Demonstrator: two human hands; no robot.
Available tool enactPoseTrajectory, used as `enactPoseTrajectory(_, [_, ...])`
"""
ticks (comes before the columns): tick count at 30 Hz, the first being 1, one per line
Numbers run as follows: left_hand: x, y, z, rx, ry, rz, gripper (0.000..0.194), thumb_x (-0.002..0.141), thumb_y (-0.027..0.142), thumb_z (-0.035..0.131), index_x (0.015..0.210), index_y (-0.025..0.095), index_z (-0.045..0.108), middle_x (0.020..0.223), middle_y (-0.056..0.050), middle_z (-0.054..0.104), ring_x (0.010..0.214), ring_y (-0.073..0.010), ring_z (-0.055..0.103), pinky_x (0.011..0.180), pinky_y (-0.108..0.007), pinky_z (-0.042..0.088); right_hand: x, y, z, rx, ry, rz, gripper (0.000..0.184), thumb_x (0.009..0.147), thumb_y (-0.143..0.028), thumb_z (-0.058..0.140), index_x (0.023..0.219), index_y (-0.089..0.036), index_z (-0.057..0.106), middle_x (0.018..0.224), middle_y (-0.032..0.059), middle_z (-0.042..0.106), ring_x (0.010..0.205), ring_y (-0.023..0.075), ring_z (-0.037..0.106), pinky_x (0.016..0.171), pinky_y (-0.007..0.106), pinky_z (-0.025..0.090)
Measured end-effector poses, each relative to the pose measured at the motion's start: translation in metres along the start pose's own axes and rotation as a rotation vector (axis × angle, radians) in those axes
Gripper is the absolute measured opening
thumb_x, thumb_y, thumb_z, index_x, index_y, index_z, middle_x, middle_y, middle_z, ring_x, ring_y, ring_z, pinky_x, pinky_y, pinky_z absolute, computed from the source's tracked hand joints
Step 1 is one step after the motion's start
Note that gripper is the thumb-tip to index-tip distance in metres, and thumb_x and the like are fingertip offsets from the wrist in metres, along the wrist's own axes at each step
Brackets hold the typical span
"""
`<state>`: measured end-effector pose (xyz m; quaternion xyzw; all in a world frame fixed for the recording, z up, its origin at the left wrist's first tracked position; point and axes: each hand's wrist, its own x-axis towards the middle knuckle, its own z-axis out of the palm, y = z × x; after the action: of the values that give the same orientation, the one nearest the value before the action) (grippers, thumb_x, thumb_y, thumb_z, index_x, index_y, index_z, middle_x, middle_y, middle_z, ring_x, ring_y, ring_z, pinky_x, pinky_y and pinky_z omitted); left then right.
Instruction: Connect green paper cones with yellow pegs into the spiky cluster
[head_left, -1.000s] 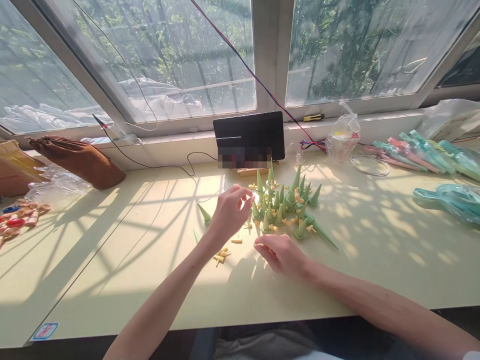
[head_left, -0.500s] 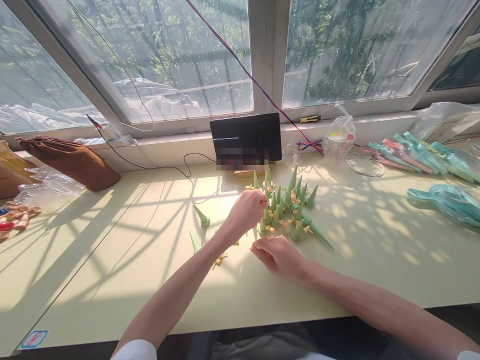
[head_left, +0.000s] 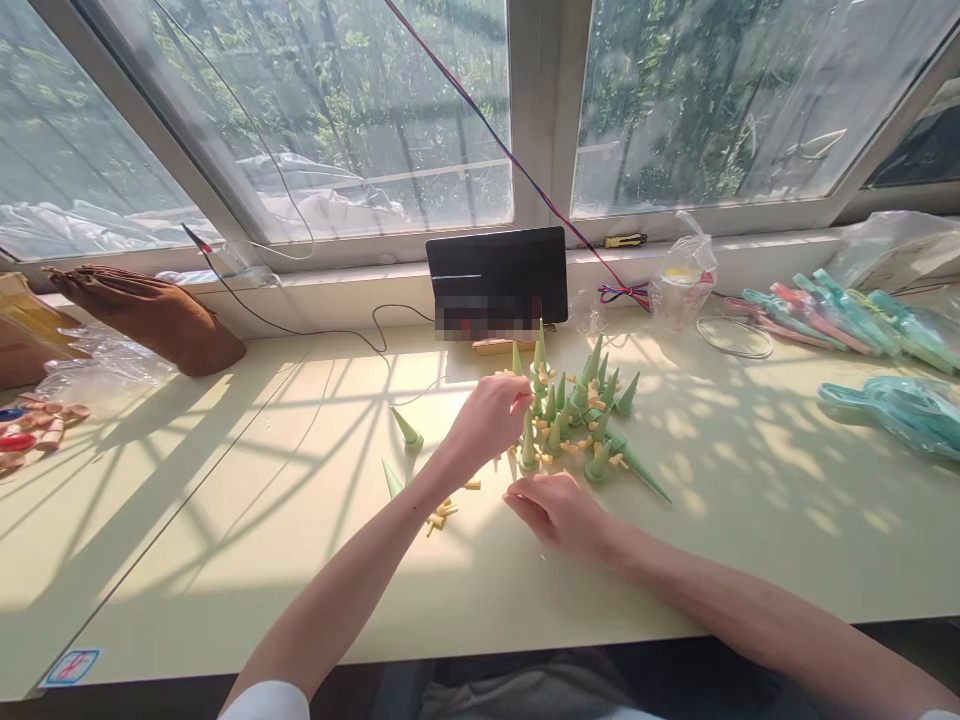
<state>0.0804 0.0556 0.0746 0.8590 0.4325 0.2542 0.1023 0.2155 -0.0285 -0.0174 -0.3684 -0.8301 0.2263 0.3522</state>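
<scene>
My left hand [head_left: 495, 412] is closed in a pinch at the left edge of a cluster of green cones [head_left: 577, 392]. Whatever its fingers hold, if anything, is hidden. Nearer the front, my right hand [head_left: 559, 508] rests low over the table, thumb and fingers pressed together. A thin pale greenish sliver shows just above its fingertips, too small to name. Small yellow wooden pegs [head_left: 596, 405] lie among the cones. Left of my left forearm are a single green cone [head_left: 407, 430] and another cone [head_left: 391, 478], partly covered by the arm. Several loose yellow pegs [head_left: 441, 516] lie beside that forearm.
A black tablet [head_left: 499, 270] leans at the back by the window. A brown drawstring pouch [head_left: 161, 320] and wooden pieces [head_left: 45, 430] are at left. To the right are a bagged plastic cup [head_left: 682, 285], a coiled cable [head_left: 735, 338] and teal bagged items [head_left: 892, 410].
My left hand has drawn slightly toward me and left, its fingers still pinched. The right hand stays nearly in place. The whole view has shifted a little.
</scene>
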Motion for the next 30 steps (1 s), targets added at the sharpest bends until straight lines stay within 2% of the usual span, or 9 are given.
enactPoseTrajectory(5, [-0.003,0.003,-0.011,-0.013,0.099,0.047,0.021,0.090,0.011,0.049,0.073,0.016,0.060,0.066,0.001,0.051,0.053,-0.0102,0.042,0.049,-0.023,0.033,-0.001,0.000,0.001,0.010,-0.027,0.023,0.031,0.098,-0.024,0.040,0.068,-0.019,0.041,0.058,-0.0052,0.036,0.053,0.0091,0.029,0.054,0.024,0.022])
enactPoseTrajectory(10, [-0.010,0.007,-0.032,-0.040,0.249,0.102,0.014,0.093,0.016,0.052,0.082,0.016,0.060,0.079,0.000,0.057,0.051,-0.0063,0.041,0.051,-0.022,0.036,-0.001,-0.001,0.000,0.001,-0.016,0.035,0.035,0.099,-0.025,0.040,0.064,-0.019,0.039,0.058,-0.0047,0.038,0.053,0.0093,0.030,0.054,0.024,0.023])
enactPoseTrajectory(14, [-0.024,0.003,-0.046,-0.088,0.337,0.114,0.014,0.095,0.020,0.052,0.083,0.017,0.058,0.087,-0.002,0.060,0.055,-0.0063,0.047,0.050,-0.020,0.039,0.000,-0.002,0.000,0.018,0.024,0.038,0.036,0.099,-0.024,0.041,0.063,-0.019,0.040,0.057,-0.0043,0.039,0.053,0.0098,0.033,0.054,0.024,0.026])
enactPoseTrajectory(16, [-0.034,-0.001,-0.047,-0.115,0.375,0.079,0.012,0.095,0.021,0.051,0.085,0.017,0.057,0.084,-0.001,0.063,0.056,-0.0072,0.051,0.050,-0.020,0.039,0.001,-0.002,-0.001,0.038,0.050,0.034,0.034,0.099,-0.024,0.041,0.065,-0.019,0.044,0.058,-0.0036,0.043,0.053,0.0101,0.038,0.055,0.024,0.029])
enactPoseTrajectory(19, [-0.052,-0.010,-0.039,-0.142,0.358,0.036,0.013,0.095,0.022,0.051,0.084,0.018,0.057,0.068,0.002,0.061,0.047,-0.0061,0.049,0.044,-0.018,0.034,0.001,-0.003,-0.002,0.061,0.091,0.040,0.030,0.099,-0.025,0.041,0.071,-0.019,0.052,0.059,-0.0029,0.048,0.053,0.0104,0.042,0.055,0.024,0.031])
enactPoseTrajectory(22, [-0.069,-0.021,-0.025,-0.181,0.359,0.045,0.012,0.094,0.021,0.052,0.083,0.018,0.055,0.066,0.002,0.061,0.050,-0.0077,0.054,0.041,-0.017,0.032,0.000,-0.002,-0.002,0.066,0.143,0.078,0.026,0.099,-0.027,0.042,0.080,-0.019,0.058,0.059,-0.0035,0.048,0.052,0.0104,0.042,0.054,0.023,0.033])
enactPoseTrajectory(26, [-0.086,-0.030,-0.002,-0.252,0.337,0.060,0.012,0.092,0.018,0.054,0.080,0.019,0.052,0.059,0.004,0.053,0.048,-0.0075,0.050,0.040,-0.017,0.033,-0.003,0.001,0.000,0.085,0.210,0.133,0.019,0.098,-0.032,0.048,0.101,-0.018,0.061,0.058,-0.0051,0.047,0.049,0.0101,0.042,0.052,0.023,0.035])
enactPoseTrajectory(30, [-0.096,-0.031,0.017,-0.358,0.293,0.109,0.012,0.091,0.015,0.054,0.081,0.019,0.050,0.060,0.005,0.048,0.049,-0.0070,0.048,0.044,-0.017,0.038,-0.004,0.001,0.001,0.066,0.114,0.150,0.025,0.094,-0.036,0.058,0.111,-0.018,0.060,0.062,-0.0044,0.055,0.051,0.0102,0.047,0.054,0.023,0.038])
